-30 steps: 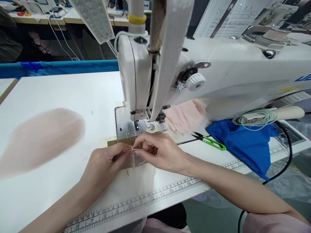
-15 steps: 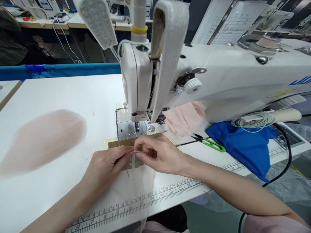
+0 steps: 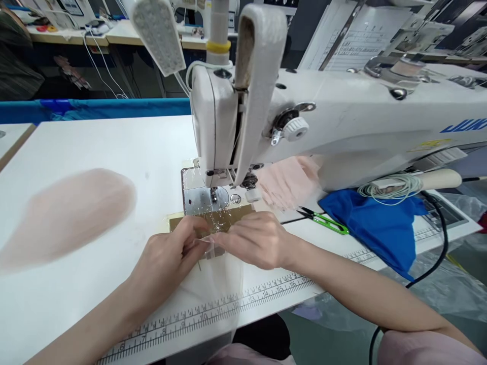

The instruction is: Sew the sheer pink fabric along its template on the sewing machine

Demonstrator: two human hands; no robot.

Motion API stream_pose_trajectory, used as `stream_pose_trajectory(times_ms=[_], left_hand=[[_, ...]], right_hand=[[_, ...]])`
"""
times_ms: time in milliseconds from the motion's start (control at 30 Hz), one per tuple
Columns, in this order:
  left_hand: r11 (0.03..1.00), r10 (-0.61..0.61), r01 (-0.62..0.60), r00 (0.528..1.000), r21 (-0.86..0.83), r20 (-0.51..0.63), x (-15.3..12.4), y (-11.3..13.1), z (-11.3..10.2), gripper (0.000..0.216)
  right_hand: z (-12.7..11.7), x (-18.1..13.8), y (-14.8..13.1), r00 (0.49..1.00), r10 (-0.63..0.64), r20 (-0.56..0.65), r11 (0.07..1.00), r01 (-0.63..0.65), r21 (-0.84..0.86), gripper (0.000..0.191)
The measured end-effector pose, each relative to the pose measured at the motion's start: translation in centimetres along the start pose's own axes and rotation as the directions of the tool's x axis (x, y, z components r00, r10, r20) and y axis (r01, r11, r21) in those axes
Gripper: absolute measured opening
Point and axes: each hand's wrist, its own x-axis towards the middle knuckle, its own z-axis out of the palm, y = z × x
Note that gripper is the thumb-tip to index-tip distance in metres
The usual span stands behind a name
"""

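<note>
My left hand (image 3: 167, 258) and my right hand (image 3: 254, 238) meet in front of the sewing machine (image 3: 304, 121), fingertips pinched together on the top edge of a sheer pale mesh fabric piece (image 3: 216, 284). The mesh hangs down over the table's front edge. Just beyond my fingers lies a brown card strip (image 3: 224, 219) taped to the table, with the metal needle plate (image 3: 198, 197) and presser foot right behind it.
A pile of sheer pink mesh (image 3: 64, 215) lies at the left of the white table (image 3: 95, 147). Pink fabric pieces (image 3: 289, 185), green thread snips (image 3: 327, 222) and a blue cloth (image 3: 376, 223) sit at the right. A printed ruler (image 3: 213, 317) runs along the front edge.
Both hands have drawn back slightly from the needle plate, uncovering the brown card strip. My right hand has flattened over the mesh edge. The view has shifted a little.
</note>
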Motion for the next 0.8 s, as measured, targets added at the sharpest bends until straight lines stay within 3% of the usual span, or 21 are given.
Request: stream_pose_trajectory(times_ms=[100, 200, 300, 400, 533, 700, 733, 800], left_hand=[[0.997, 0.07, -0.069, 0.998, -0.032, 0.012, -0.3, 0.3, 0.2, 0.025], [0.991, 0.114, -0.113, 0.993, -0.076, 0.011, -0.8, 1.2, -0.1, 0.02], [0.986, 0.016, -0.003, 0.997, -0.166, 0.077, -1.2, 2.4, -0.8, 0.023], [0.97, -0.09, 0.137, 0.969, -0.2, 0.229, -0.8, 2.6, -1.1, 0.034], [0.994, -0.103, 0.096, 0.978, 0.049, 0.183, 1.2, 1.4, -0.4, 0.031], [0.918, -0.123, 0.08, 0.989, 0.388, 0.086, 2.4, 0.3, 0.5, 0.03], [0.899, -0.058, 0.03, 0.997, 0.438, 0.051, 2.4, 0.2, 0.7, 0.032], [0.832, 0.184, -0.14, 0.983, 0.536, -0.028, 2.2, 0.0, 1.0, 0.032]], right_hand=[[-0.8, 0.1, -0.3, 0.992, -0.09, 0.092, 0.996, 0.087, 0.032, 0.033], [-2.3, 0.4, -1.4, 0.989, -0.092, 0.12, 0.993, 0.083, 0.08, 0.033], [-4.1, 0.6, -2.7, 0.989, -0.004, 0.149, 0.996, -0.009, 0.087, 0.032], [-4.4, 0.6, -2.7, 0.98, 0.11, 0.168, 0.961, -0.148, 0.233, 0.016], [-1.6, 0.4, -0.5, 0.949, 0.274, 0.155, 0.898, -0.31, 0.312, 0.01], [1.1, 0.5, 1.6, 0.887, 0.449, 0.109, 0.864, -0.462, 0.201, 0.013], [1.2, 0.6, 1.8, 0.872, 0.475, 0.117, 0.855, -0.488, 0.174, 0.013], [1.1, 0.7, 1.8, 0.848, 0.51, 0.14, 0.84, -0.527, 0.132, 0.015]])
